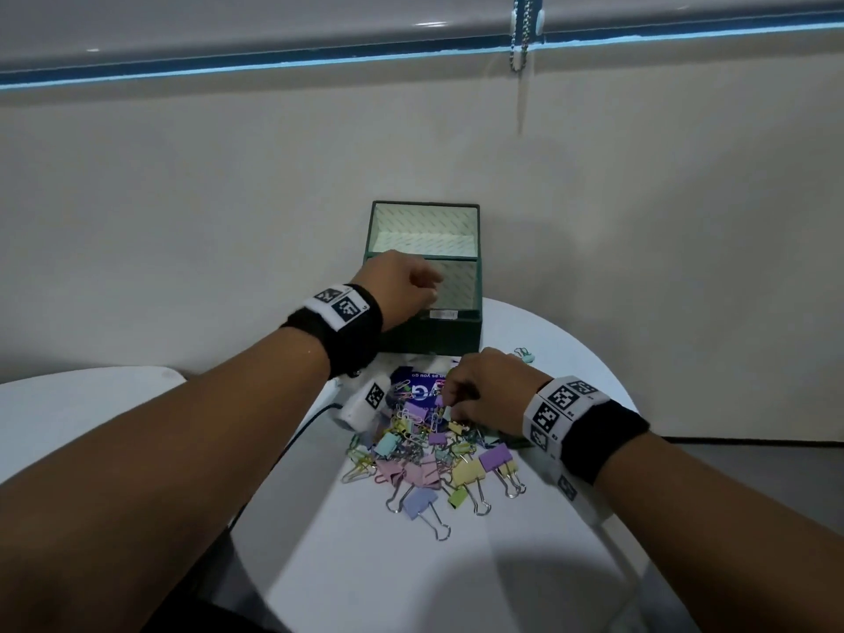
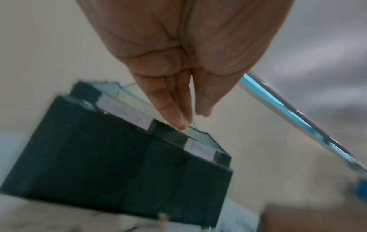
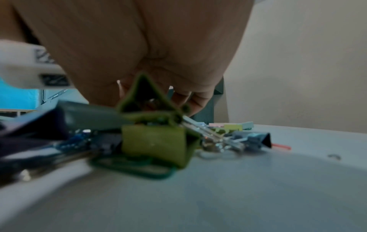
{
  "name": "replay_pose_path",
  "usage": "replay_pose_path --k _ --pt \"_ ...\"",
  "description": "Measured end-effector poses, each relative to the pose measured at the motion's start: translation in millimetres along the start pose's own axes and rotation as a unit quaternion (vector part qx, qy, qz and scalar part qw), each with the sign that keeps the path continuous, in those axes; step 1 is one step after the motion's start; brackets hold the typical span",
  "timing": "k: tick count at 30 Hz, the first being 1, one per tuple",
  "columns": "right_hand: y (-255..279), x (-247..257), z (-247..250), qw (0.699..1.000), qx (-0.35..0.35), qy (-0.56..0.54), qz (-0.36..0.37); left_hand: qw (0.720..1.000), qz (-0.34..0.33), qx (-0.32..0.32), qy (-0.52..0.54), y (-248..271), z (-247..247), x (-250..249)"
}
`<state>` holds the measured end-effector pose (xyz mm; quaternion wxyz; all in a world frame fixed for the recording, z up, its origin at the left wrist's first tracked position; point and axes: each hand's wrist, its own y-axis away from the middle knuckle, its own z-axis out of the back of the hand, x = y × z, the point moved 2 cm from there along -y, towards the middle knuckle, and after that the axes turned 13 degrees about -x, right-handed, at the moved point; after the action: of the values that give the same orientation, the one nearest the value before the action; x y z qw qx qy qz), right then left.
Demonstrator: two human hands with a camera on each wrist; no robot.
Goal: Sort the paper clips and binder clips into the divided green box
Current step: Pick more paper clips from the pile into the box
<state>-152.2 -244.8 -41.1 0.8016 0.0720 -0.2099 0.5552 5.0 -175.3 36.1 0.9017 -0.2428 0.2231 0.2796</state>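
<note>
The green box (image 1: pixel 424 333) stands at the table's far edge, split into a far and a near compartment, both showing only patterned lining. My left hand (image 1: pixel 427 285) hovers over the near compartment's left rim. In the left wrist view this hand (image 2: pixel 193 120) has straight fingers, the thumb close by and nothing visible between them, above the box (image 2: pixel 99 157). A pile of pastel binder clips and paper clips (image 1: pixel 434 450) lies in front of the box. My right hand (image 1: pixel 450 402) curls down into the pile's far side. Its fingers (image 3: pixel 182 95) close on a green binder clip (image 3: pixel 128 100).
A blue printed card (image 1: pixel 411 381) lies under the pile's far part. One mint binder clip (image 1: pixel 525 356) sits alone right of the box. White labels (image 1: pixel 443 314) mark the box's front rim. The round white table (image 1: pixel 411 564) ends near my arms. A second table (image 1: pixel 91 395) is at left.
</note>
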Motion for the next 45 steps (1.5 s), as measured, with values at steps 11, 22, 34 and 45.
replay_pose_path --k 11,22,34,45 --pt "-1 -1 -2 0.997 -0.055 0.034 -0.029 0.954 -0.036 0.217 -0.202 94 4 62" --pt "-1 18 -8 0.999 0.002 0.050 0.013 0.978 -0.035 0.114 -0.170 100 -1 66" --pt "-2 28 -13 0.998 -0.003 0.065 0.025 0.967 -0.027 0.175 -0.186 128 16 78" --pt "-5 28 -15 0.995 -0.025 0.083 0.040 0.962 -0.007 0.128 -0.241 112 8 84"
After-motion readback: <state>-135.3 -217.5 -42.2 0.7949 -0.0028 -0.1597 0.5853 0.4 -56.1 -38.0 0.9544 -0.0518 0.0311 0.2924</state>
